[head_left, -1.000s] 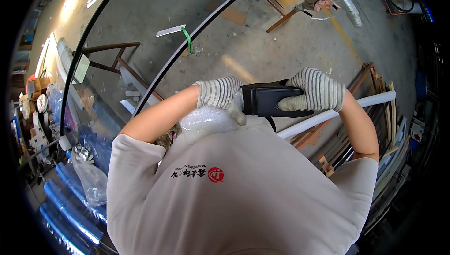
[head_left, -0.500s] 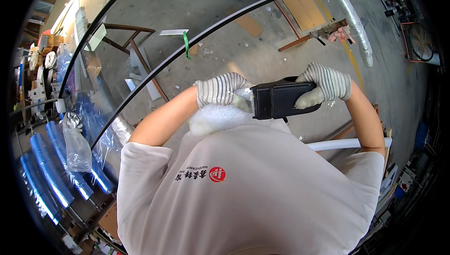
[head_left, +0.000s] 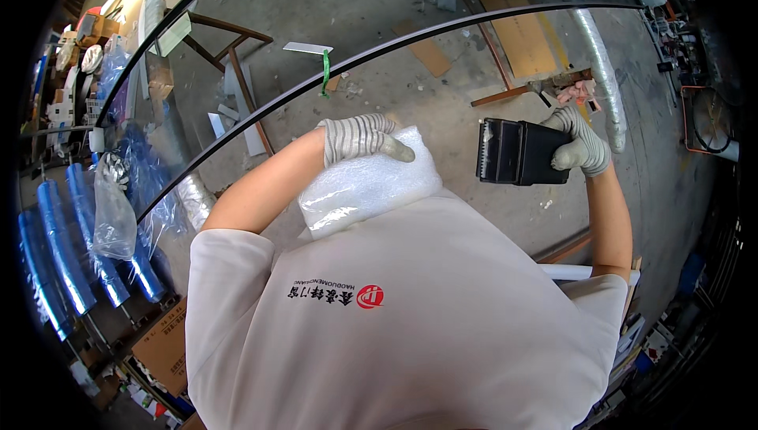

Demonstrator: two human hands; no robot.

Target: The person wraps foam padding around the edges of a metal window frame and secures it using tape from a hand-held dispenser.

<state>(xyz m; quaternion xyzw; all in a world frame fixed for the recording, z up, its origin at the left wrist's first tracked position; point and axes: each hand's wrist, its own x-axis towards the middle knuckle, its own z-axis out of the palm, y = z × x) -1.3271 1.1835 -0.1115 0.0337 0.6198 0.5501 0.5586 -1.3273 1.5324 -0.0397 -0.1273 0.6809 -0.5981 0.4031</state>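
My left hand [head_left: 365, 139], in a grey-and-white striped glove, is closed on the end of a bundle of white bubble wrap [head_left: 375, 185]. The bundle lies against the front of my shirt, and what it may enclose is hidden. On the right my gloved right hand [head_left: 581, 144] grips a black tape dispenser [head_left: 523, 152] by its right end. A row of small teeth runs along the dispenser's left edge. A gap separates the dispenser from the bundle.
A long dark frame bar [head_left: 347, 67] crosses beyond my hands. Blue film-wrapped rolls [head_left: 79, 236] stand at the left beside clear plastic sheeting [head_left: 114, 217]. Brown metal legs [head_left: 241, 90], a flat cardboard piece [head_left: 509, 19] and a silvery wrapped tube [head_left: 604, 75] lie farther off.
My right hand has drawn the dispenser rightward, away from the left hand and the bundle. More of the bubble wrap shows now. The left hand keeps its grip.
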